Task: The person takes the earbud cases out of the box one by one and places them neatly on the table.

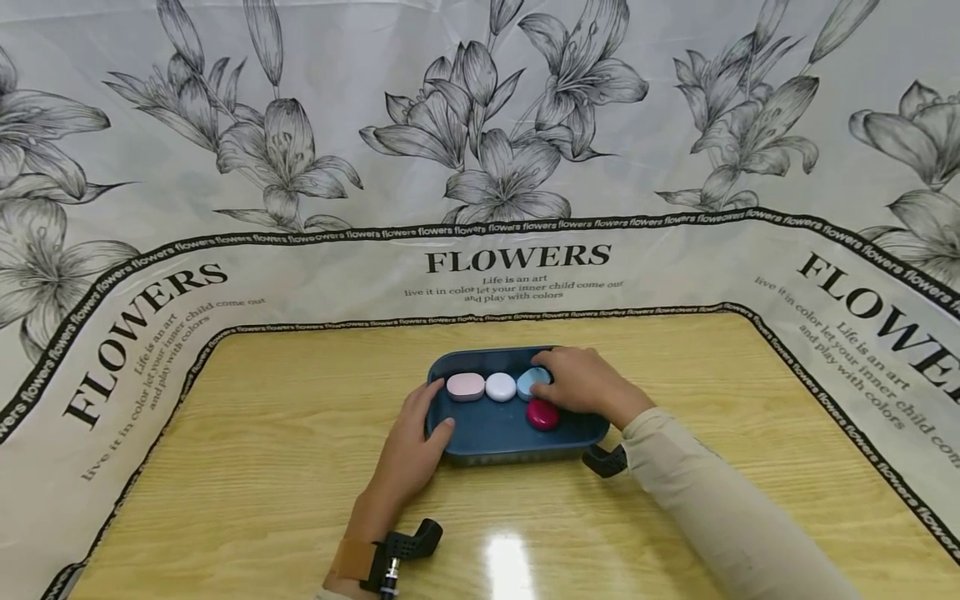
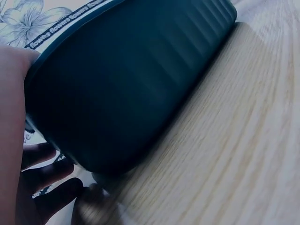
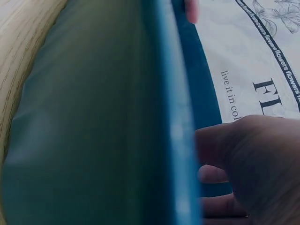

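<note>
A dark blue oblong plastic bin [image 1: 487,429] sits on the table in the head view. My left hand [image 1: 411,437] grips its left end, thumb at the rim and the other fingers around the outside wall, as the left wrist view shows. Inside lie a pale pink oval case [image 1: 466,386], a white round one [image 1: 501,387] and a light blue rounded case [image 1: 531,382] in a row. My right hand [image 1: 588,385] reaches in over the right end and pinches the light blue case. Just below its fingers rests a glossy crimson round case [image 1: 542,414]. In the right wrist view the bin's wall hides the cases.
The wood-grain table [image 1: 300,467] spreads around the bin. A white cloth [image 1: 517,287] with printed flowers and lettering borders it at the back and sides. Black camera mounts hang at both wrists, the right one [image 1: 604,461] close to the bin's front right corner.
</note>
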A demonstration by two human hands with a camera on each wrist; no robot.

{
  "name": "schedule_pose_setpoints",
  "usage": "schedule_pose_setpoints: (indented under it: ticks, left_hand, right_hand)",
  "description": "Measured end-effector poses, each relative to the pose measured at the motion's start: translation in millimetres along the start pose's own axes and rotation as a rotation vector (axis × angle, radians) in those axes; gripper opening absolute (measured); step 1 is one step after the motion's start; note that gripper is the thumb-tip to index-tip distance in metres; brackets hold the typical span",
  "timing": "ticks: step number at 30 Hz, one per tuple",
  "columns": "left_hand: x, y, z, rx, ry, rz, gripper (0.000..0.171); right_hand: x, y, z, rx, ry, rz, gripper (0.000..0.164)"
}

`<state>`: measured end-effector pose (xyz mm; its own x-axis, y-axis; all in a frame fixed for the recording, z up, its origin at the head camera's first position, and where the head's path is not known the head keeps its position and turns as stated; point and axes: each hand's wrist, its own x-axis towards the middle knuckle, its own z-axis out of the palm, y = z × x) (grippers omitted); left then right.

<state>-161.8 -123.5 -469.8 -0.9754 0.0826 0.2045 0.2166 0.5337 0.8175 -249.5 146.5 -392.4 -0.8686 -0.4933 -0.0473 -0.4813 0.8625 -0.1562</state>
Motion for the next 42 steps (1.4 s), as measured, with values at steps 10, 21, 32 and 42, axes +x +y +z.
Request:
schedule_pose_setpoints:
  ticks: [10,21,32,42]
  left_hand:
    - [-3.3,2.1,-0.2,-0.003,0.011,-0.014,0.052]
    - [-4.1,3.7,0.4,-0.004,0.016,-0.019,0.051]
    - [-6.3,1.9,0.3,-0.016,0.019,-0.019,0.05]
    - [-4.5,5.7,3.9,-0.02,0.026,-0.007,0.049]
  right_hand:
    - [3,-2,1,-0.016,-0.043,-0.011,0.051]
    - [2,-3,3,-0.032,-0.041,-0.003,0.05]
    - [6,-12,6,0.007,-0.103,0.11,0.053]
    - [1,-10,6,-0.012,-0.043,0.111,0.048]
